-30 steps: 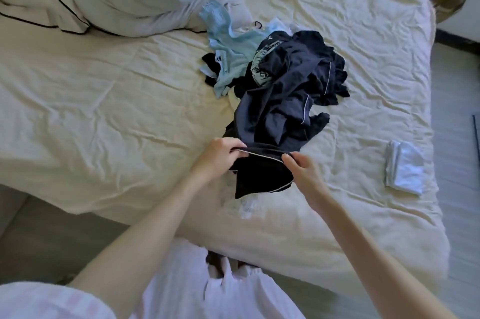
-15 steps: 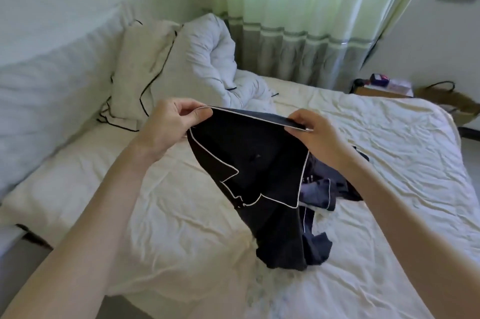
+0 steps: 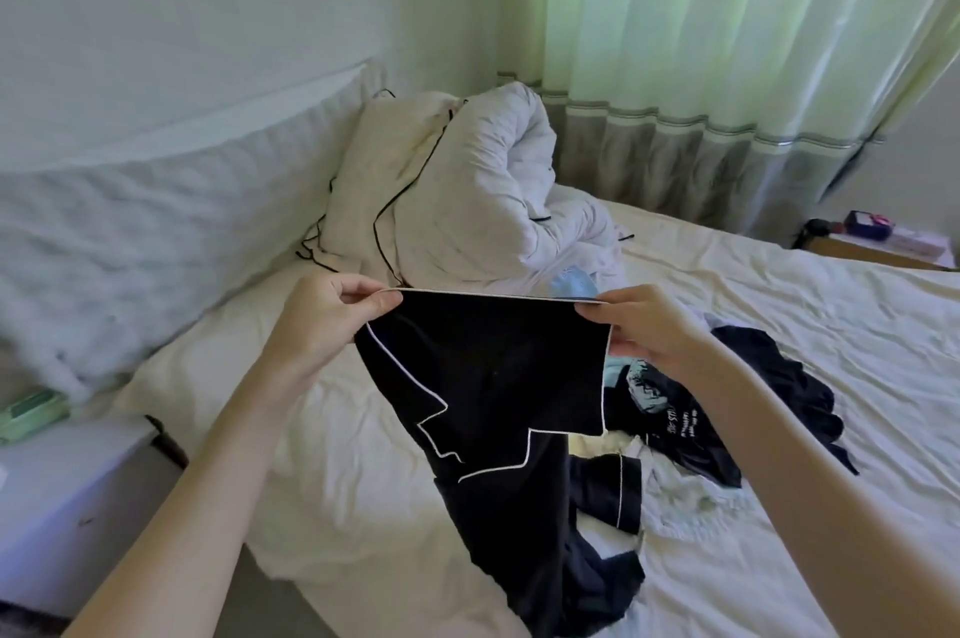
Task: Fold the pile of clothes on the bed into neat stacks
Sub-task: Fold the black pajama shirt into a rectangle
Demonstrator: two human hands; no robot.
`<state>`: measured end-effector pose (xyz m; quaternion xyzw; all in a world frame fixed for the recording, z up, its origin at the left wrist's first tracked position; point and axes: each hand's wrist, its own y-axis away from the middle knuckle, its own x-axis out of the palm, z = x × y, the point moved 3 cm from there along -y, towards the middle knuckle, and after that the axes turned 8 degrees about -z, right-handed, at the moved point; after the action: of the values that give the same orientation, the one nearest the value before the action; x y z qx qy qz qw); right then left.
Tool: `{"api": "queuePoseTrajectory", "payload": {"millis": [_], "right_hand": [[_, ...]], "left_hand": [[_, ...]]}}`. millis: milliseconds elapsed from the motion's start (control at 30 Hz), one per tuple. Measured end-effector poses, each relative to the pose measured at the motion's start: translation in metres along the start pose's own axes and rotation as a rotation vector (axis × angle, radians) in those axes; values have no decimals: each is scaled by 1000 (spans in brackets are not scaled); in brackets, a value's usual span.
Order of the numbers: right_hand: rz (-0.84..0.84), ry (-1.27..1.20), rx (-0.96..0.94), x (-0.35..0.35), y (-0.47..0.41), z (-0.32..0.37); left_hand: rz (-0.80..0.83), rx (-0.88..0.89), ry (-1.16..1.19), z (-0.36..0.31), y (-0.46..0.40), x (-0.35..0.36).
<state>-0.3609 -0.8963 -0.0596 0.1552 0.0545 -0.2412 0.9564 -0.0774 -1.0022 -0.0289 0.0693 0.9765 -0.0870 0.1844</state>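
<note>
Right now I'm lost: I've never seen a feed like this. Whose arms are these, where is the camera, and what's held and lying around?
There is no machine here. A person wears one wide-angle camera on the head, looking forward and down, so the two bare arms reach in from the bottom. The left hand and right hand each pinch an end of the white-piped top edge of a dark pyjama garment, stretched between them above the bed; its lower part trails onto the sheet. Behind the grip of the right hand lies the unfolded pile of clothes. A bundled white duvet sits at the head of the bed, with a curtain behind it.
</note>
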Motion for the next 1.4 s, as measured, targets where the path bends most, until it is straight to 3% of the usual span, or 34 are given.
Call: {"api": "queuePoseTrajectory", "payload": {"millis": [67, 200, 267, 367, 433, 600, 700, 800, 900, 1033, 1200, 1300, 1400], "right_hand": [[115, -236, 152, 1, 1, -7], [272, -327, 336, -2, 4, -32], [321, -287, 385, -6, 6, -47], [347, -202, 419, -17, 6, -64], [319, -137, 406, -23, 4, -71], [248, 63, 294, -31, -1, -76], [270, -66, 344, -41, 0, -78], [259, -112, 378, -47, 2, -84], [241, -127, 394, -47, 6, -90], [199, -187, 437, -48, 10, -96], [186, -252, 507, -45, 16, -105], [187, -301, 430, -40, 17, -104], [216, -348, 311, -37, 17, -99]], "left_hand": [[-43, 61, -240, 12, 2, 2], [56, 54, -543, 49, 13, 19], [171, -103, -421, 71, 16, 24], [403, -528, 100, 91, 25, 29], [492, -642, 243, 97, 27, 31], [487, -641, 291, 92, 18, 42], [487, -622, 338, 86, 6, 40], [550, -531, 71, 90, 6, 38], [492, -424, -200, 101, 13, 44], [473, -547, -16, 114, 20, 50], [473, -867, 471, 124, 27, 52], [392, -947, 671, 128, 29, 54], [360, -963, 719, 130, 24, 52]]}}
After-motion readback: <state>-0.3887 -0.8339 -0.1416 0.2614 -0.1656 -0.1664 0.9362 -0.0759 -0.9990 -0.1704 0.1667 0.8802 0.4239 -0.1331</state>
